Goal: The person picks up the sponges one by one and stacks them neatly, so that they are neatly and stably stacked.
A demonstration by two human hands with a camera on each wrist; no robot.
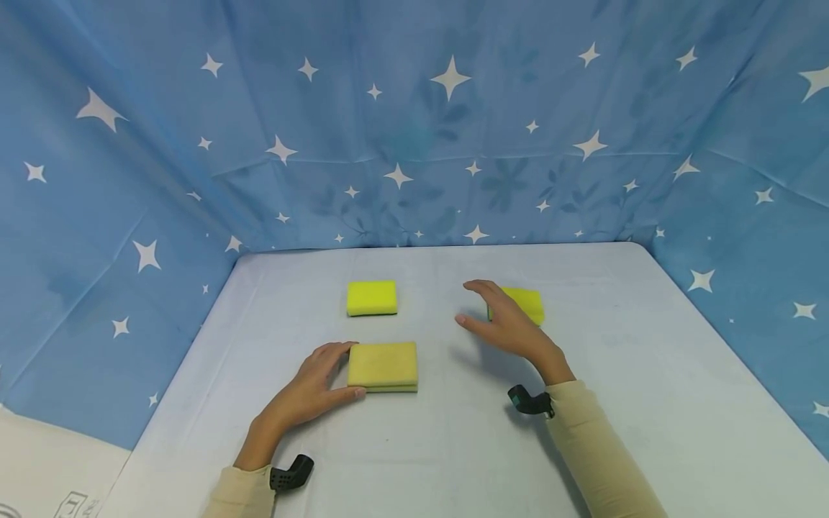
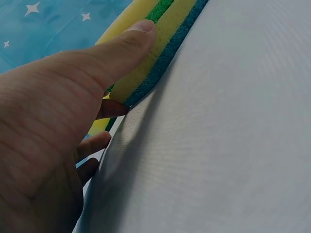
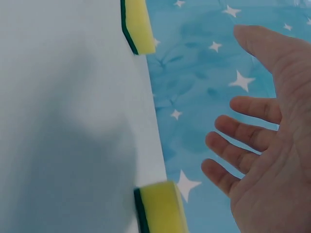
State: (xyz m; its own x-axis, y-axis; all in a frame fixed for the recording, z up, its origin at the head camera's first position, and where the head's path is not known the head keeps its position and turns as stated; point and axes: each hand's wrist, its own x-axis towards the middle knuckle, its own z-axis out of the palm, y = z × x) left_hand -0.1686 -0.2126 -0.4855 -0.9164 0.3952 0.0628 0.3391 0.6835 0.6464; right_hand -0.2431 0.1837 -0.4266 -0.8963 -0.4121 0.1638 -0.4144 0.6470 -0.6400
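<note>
Two scouring sponges (image 1: 383, 365) lie stacked on the white table, yellow on top. In the left wrist view the upper one has a green scrub layer and the lower sponge (image 2: 171, 35) a blue one. My left hand (image 1: 311, 388) holds the stack by its left end, thumb at the near corner and index finger at the far corner. My right hand (image 1: 512, 327) hovers over the table, fingers spread and nothing in it. Behind that hand a yellow sponge (image 1: 531, 304) is partly hidden. Another yellow sponge (image 1: 372, 296) lies beyond the stack.
The white table (image 1: 440, 460) meets a blue star-patterned curtain (image 1: 414, 129) at its back and sides. A white sheet with printed marks (image 1: 52, 460) lies at the lower left. Black wrist cameras (image 1: 531, 401) sit at both wrists.
</note>
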